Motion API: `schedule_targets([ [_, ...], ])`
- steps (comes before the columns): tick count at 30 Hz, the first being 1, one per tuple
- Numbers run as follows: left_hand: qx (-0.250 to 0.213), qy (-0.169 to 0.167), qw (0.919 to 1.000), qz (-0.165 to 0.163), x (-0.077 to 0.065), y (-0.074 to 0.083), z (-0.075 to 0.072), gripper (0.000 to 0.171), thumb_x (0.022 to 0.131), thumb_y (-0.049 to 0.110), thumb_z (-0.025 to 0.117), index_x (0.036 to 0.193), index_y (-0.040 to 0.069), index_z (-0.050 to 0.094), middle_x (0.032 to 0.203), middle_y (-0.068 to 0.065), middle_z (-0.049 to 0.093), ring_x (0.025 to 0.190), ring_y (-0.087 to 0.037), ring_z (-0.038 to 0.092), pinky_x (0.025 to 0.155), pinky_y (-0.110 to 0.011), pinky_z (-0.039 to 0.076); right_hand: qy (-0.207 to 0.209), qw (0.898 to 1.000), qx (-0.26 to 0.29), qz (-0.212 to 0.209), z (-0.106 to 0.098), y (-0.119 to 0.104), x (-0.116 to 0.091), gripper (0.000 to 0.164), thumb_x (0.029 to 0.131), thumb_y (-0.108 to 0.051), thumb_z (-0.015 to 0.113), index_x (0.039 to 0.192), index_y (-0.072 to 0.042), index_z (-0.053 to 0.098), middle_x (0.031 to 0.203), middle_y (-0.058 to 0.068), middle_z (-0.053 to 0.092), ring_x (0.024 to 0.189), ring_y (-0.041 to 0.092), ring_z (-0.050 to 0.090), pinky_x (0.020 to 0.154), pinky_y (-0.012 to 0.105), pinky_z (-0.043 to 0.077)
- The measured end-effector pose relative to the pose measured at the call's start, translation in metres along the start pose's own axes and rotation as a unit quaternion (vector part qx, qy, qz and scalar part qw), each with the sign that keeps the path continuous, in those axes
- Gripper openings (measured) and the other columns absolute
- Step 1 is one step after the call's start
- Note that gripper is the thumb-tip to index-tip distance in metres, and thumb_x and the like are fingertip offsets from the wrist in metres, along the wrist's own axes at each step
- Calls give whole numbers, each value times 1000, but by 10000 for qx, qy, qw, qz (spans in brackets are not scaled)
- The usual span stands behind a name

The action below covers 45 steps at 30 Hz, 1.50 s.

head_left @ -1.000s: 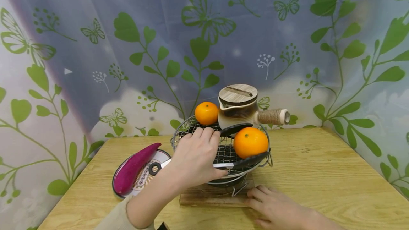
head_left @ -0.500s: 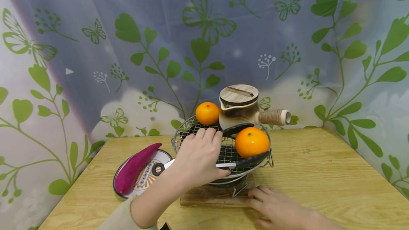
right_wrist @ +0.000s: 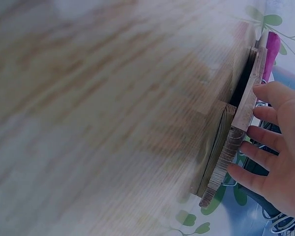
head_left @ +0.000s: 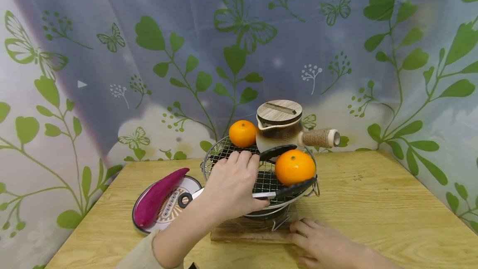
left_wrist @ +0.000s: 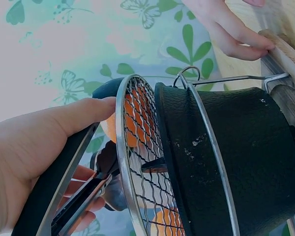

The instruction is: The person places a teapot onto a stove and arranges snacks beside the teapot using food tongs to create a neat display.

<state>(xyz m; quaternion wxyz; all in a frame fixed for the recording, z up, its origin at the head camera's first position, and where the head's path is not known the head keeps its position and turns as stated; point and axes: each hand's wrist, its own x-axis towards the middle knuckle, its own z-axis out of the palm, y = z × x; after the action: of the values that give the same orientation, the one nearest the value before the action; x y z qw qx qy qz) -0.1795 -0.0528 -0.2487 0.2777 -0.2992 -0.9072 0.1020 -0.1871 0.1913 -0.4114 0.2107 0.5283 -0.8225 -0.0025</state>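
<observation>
My left hand [head_left: 233, 186] holds a pair of tongs [head_left: 264, 195] over a round wire grill rack. Their black tips stand on either side of the larger orange [head_left: 295, 168], which sits at the rack's right front. In the left wrist view, thumb and fingers lie around the two tong arms [left_wrist: 64, 177]. My right hand [head_left: 323, 240] touches the edge of the wooden board [head_left: 246, 235] under the stove, fingers extended. The right wrist view shows those fingertips against the board [right_wrist: 231, 140]. Whether both tips press the orange is unclear.
The wire rack [head_left: 267, 179] tops a dark stove [left_wrist: 236, 157]. A smaller orange [head_left: 242, 133] and a lidded teapot [head_left: 278, 130] with a rope-wrapped handle stand at its back. Left of it, a purple sweet potato [head_left: 157, 200] lies on an oval plate [head_left: 192, 182].
</observation>
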Motion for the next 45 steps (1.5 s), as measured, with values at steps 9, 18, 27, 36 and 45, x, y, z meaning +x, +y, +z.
schedule_targets([
  [9,20,40,10000,-4,-2,-1,-3,93,58,72,67,120,3,55,106,-9,56,90,-23,53,68,-32,49,-9,10000,3,18,0,0,0,40,83,-41,65,114,-17,60,110,1,55,95,18,51,76,36,49],
  [18,-40,173,9998,12,-9,-4,-6,92,59,70,68,119,2,55,107,-10,56,91,-25,53,68,-33,49,-292,9996,29,37,0,0,-2,39,86,-41,61,117,-17,61,112,3,55,96,19,51,78,36,48],
  [27,-404,314,9987,-49,-21,-10,-13,94,57,68,71,120,1,54,111,-11,55,95,-27,54,76,-36,49,-309,9995,51,5,1,1,-2,39,87,-42,60,117,-16,61,113,4,54,97,19,51,78,35,48],
  [36,-555,850,9948,-92,-34,-22,-17,95,54,64,75,118,-1,55,110,-12,56,92,-26,55,70,-35,51,-222,9997,-27,-27,1,2,-1,41,84,-39,64,117,-17,60,113,3,54,97,19,50,78,35,48],
  [45,-719,1063,9908,-426,-43,-40,-20,96,50,62,79,117,-3,56,108,-13,57,90,-27,56,66,-38,52,-99,9999,45,13,2,1,1,43,83,-40,66,117,-15,58,111,3,54,96,18,51,77,35,49],
])
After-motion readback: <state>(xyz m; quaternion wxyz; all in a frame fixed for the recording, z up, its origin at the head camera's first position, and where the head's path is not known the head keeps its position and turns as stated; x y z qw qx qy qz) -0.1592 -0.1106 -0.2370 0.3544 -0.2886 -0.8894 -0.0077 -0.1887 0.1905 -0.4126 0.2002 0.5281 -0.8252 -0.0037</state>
